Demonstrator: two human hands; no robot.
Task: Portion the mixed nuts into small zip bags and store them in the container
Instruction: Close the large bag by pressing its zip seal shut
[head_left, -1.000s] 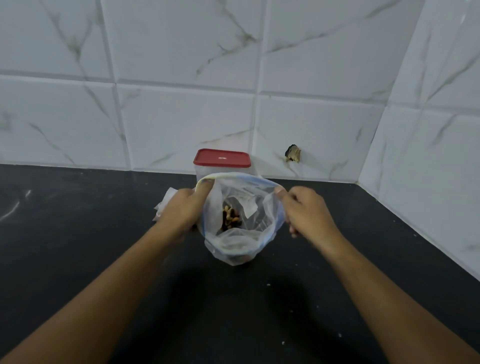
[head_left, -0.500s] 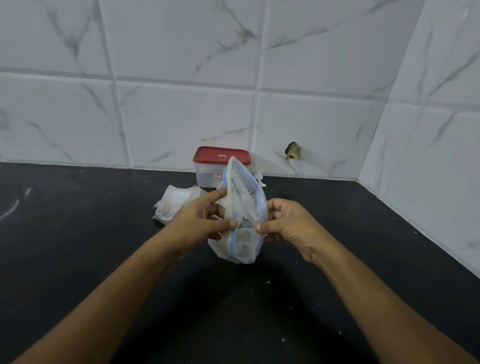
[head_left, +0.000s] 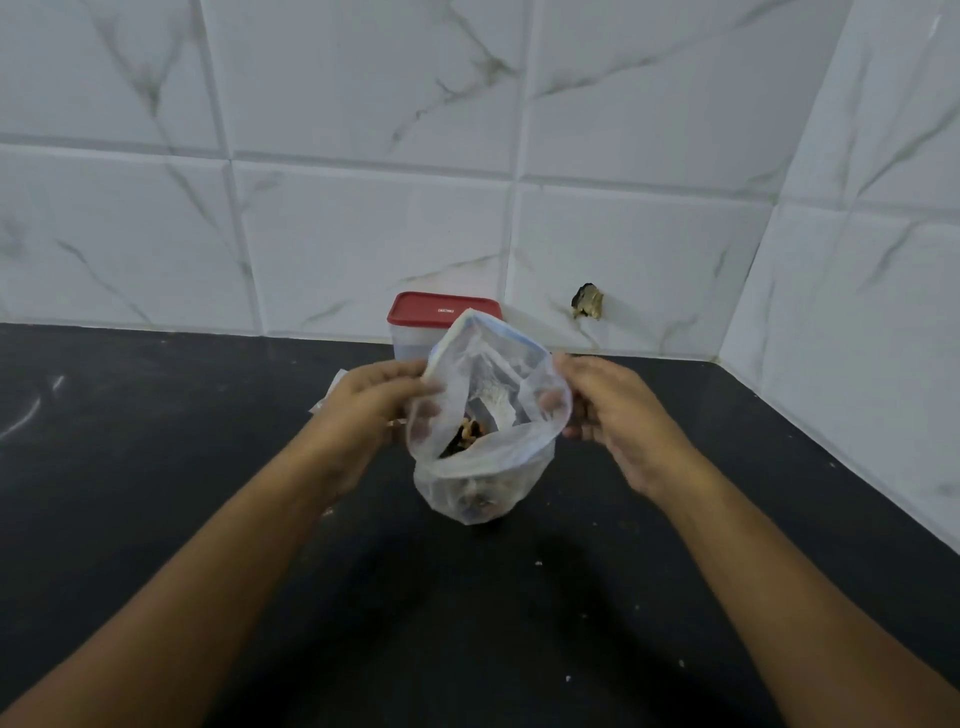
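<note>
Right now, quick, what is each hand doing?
Left hand: pinching the left rim of the clear plastic zip bag.
Right hand: pinching the bag's right rim.

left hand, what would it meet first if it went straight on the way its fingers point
The zip bag: the left hand pinches its rim, fingers pointing toward its open mouth; depth beyond is unclear.

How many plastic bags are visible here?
2. One open bag, with nuts, is held between the left hand and the right hand. An edge of a second bag shows behind the left hand; more may be hidden there.
</note>
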